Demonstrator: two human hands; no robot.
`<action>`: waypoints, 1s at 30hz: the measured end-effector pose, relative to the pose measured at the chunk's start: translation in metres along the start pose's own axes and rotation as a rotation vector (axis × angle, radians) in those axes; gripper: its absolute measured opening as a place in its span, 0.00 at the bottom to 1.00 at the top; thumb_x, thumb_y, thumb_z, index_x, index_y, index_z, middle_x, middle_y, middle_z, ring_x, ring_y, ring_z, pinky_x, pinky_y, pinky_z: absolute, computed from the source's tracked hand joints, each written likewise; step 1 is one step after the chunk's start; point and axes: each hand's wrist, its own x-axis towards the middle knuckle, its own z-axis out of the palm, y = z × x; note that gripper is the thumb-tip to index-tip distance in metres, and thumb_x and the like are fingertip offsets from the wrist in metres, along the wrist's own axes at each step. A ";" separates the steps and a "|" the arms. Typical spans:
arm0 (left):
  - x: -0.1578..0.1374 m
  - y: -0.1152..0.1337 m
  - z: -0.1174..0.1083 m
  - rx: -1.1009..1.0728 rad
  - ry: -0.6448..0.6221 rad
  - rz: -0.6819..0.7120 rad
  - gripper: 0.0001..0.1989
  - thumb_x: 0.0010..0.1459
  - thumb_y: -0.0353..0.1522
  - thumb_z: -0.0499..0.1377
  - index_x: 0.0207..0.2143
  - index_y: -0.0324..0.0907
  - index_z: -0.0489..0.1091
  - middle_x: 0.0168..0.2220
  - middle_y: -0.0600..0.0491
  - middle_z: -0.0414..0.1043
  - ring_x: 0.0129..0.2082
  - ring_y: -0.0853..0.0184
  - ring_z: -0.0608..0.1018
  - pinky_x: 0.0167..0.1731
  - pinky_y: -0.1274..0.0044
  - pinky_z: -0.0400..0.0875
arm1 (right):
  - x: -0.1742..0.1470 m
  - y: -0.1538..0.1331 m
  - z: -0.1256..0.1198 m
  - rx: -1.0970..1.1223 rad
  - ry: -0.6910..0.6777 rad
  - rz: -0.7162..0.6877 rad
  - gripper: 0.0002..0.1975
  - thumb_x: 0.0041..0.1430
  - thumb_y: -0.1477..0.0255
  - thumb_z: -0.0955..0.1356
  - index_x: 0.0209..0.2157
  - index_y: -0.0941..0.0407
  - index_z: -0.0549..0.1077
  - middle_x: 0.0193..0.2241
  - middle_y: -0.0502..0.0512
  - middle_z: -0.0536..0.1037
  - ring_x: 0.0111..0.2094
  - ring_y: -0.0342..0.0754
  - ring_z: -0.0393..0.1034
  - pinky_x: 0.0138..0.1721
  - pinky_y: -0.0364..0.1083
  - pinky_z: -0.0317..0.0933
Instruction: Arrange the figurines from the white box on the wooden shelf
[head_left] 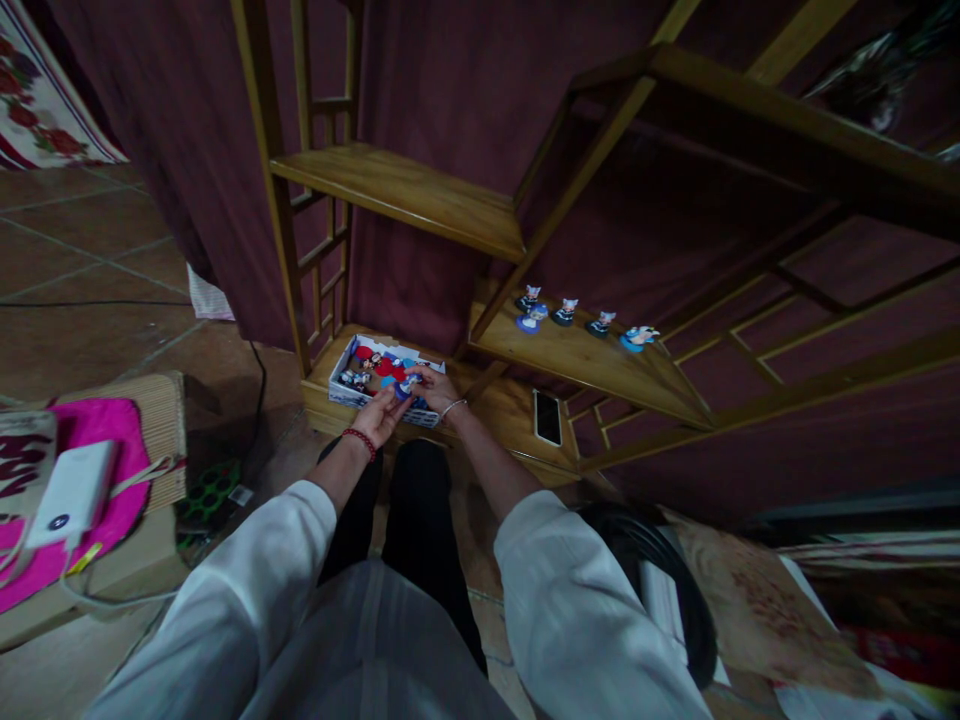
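Observation:
Both my hands meet over the front of an open box (342, 396) and hold one small blue-and-white figurine (406, 386) between them. My left hand (380, 414) grips it from the left and below, a red bead bracelet on its wrist. From the right, the fingers of my right hand (435, 388) close on its upper part. Inside the box lie more figurines (356, 379), with red, blue and white parts. On the raised shelf to the right, several figurines (568, 311) stand on round bases, among them a blue-haired one (533, 318).
A wooden display rack (405, 195) with stepped shelves stands before a dark red curtain. A phone (547, 417) lies on its lower board. To my left, a white power bank (75, 490) rests on a pink cloth (127, 425); a black cable coil (675, 570) sits at right.

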 end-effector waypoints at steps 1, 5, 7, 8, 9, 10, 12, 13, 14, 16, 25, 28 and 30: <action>0.000 0.000 0.000 -0.002 0.002 0.000 0.05 0.54 0.24 0.53 0.31 0.36 0.69 0.30 0.51 0.73 0.33 0.71 0.75 0.45 0.71 0.68 | -0.001 -0.002 -0.001 0.008 -0.013 0.001 0.16 0.42 0.79 0.65 0.37 0.54 0.71 0.33 0.48 0.73 0.31 0.40 0.66 0.37 0.42 0.61; -0.001 0.000 0.001 -0.008 0.006 -0.002 0.05 0.54 0.24 0.53 0.30 0.36 0.69 0.30 0.51 0.73 0.33 0.71 0.75 0.44 0.72 0.69 | -0.003 -0.008 -0.002 0.007 -0.057 -0.021 0.15 0.42 0.78 0.66 0.36 0.55 0.71 0.34 0.49 0.73 0.33 0.40 0.66 0.38 0.42 0.61; -0.001 0.000 0.001 -0.008 0.007 -0.007 0.05 0.54 0.25 0.53 0.30 0.36 0.69 0.30 0.51 0.73 0.33 0.71 0.75 0.43 0.73 0.70 | -0.003 -0.009 -0.003 0.000 -0.070 -0.047 0.15 0.42 0.77 0.66 0.36 0.56 0.71 0.34 0.49 0.73 0.33 0.41 0.67 0.38 0.42 0.60; -0.001 0.001 0.001 -0.010 0.010 -0.010 0.05 0.54 0.25 0.53 0.30 0.36 0.69 0.30 0.51 0.73 0.34 0.71 0.75 0.43 0.73 0.70 | -0.003 -0.009 -0.003 -0.005 -0.071 -0.053 0.15 0.42 0.77 0.67 0.36 0.56 0.71 0.34 0.49 0.73 0.33 0.41 0.67 0.38 0.42 0.60; -0.001 0.001 0.001 -0.013 0.014 -0.013 0.05 0.54 0.25 0.54 0.30 0.36 0.69 0.30 0.51 0.73 0.34 0.71 0.75 0.42 0.73 0.70 | -0.003 -0.008 -0.002 -0.010 -0.071 -0.054 0.15 0.42 0.76 0.67 0.36 0.56 0.71 0.34 0.49 0.73 0.33 0.41 0.67 0.38 0.42 0.60; 0.000 0.001 0.001 -0.017 0.018 -0.017 0.04 0.54 0.24 0.54 0.30 0.36 0.69 0.31 0.50 0.73 0.34 0.70 0.75 0.42 0.74 0.70 | -0.003 -0.007 -0.002 -0.015 -0.070 -0.051 0.15 0.42 0.76 0.67 0.36 0.56 0.71 0.34 0.49 0.73 0.32 0.40 0.67 0.37 0.41 0.60; 0.001 0.002 0.000 -0.025 0.026 -0.026 0.04 0.54 0.24 0.54 0.30 0.36 0.69 0.31 0.50 0.73 0.35 0.70 0.75 0.41 0.74 0.71 | -0.001 -0.005 -0.002 -0.028 -0.069 -0.042 0.14 0.42 0.76 0.67 0.36 0.55 0.71 0.33 0.49 0.73 0.31 0.40 0.66 0.36 0.41 0.61; 0.002 0.002 -0.001 -0.027 0.029 -0.030 0.04 0.54 0.24 0.54 0.31 0.36 0.69 0.31 0.50 0.73 0.35 0.70 0.75 0.41 0.75 0.71 | 0.000 -0.004 -0.001 -0.038 -0.073 -0.041 0.14 0.42 0.76 0.66 0.36 0.55 0.71 0.32 0.48 0.73 0.31 0.40 0.66 0.35 0.41 0.61; 0.003 0.002 -0.002 -0.027 0.031 -0.033 0.04 0.54 0.25 0.54 0.31 0.36 0.69 0.31 0.50 0.73 0.35 0.70 0.75 0.40 0.75 0.71 | 0.001 -0.003 -0.001 -0.049 -0.076 -0.040 0.14 0.42 0.76 0.66 0.36 0.55 0.71 0.31 0.48 0.72 0.30 0.40 0.66 0.34 0.40 0.61; 0.005 0.001 -0.004 -0.015 0.026 -0.038 0.04 0.54 0.25 0.54 0.32 0.37 0.68 0.31 0.50 0.73 0.35 0.70 0.75 0.39 0.76 0.71 | 0.004 0.000 -0.001 -0.067 -0.077 -0.041 0.14 0.42 0.76 0.67 0.36 0.55 0.71 0.30 0.47 0.72 0.29 0.40 0.65 0.32 0.40 0.61; 0.005 0.000 -0.005 0.036 -0.002 -0.055 0.04 0.53 0.27 0.55 0.33 0.37 0.68 0.33 0.49 0.73 0.37 0.68 0.75 0.42 0.73 0.69 | 0.006 0.000 -0.004 -0.025 -0.034 0.016 0.14 0.40 0.71 0.68 0.35 0.55 0.71 0.26 0.47 0.72 0.27 0.41 0.64 0.31 0.41 0.60; 0.003 0.001 -0.003 0.027 0.001 -0.061 0.04 0.53 0.27 0.55 0.33 0.37 0.68 0.33 0.49 0.73 0.37 0.67 0.75 0.42 0.74 0.70 | 0.004 -0.004 -0.005 0.002 -0.033 0.046 0.15 0.40 0.71 0.68 0.34 0.56 0.71 0.25 0.47 0.71 0.26 0.40 0.63 0.29 0.40 0.60; 0.003 0.002 -0.002 0.022 -0.001 -0.069 0.04 0.53 0.26 0.55 0.33 0.37 0.68 0.33 0.49 0.73 0.37 0.67 0.75 0.41 0.74 0.70 | 0.004 -0.005 -0.004 0.009 -0.027 0.038 0.14 0.40 0.71 0.68 0.34 0.56 0.71 0.25 0.47 0.71 0.25 0.40 0.63 0.29 0.40 0.59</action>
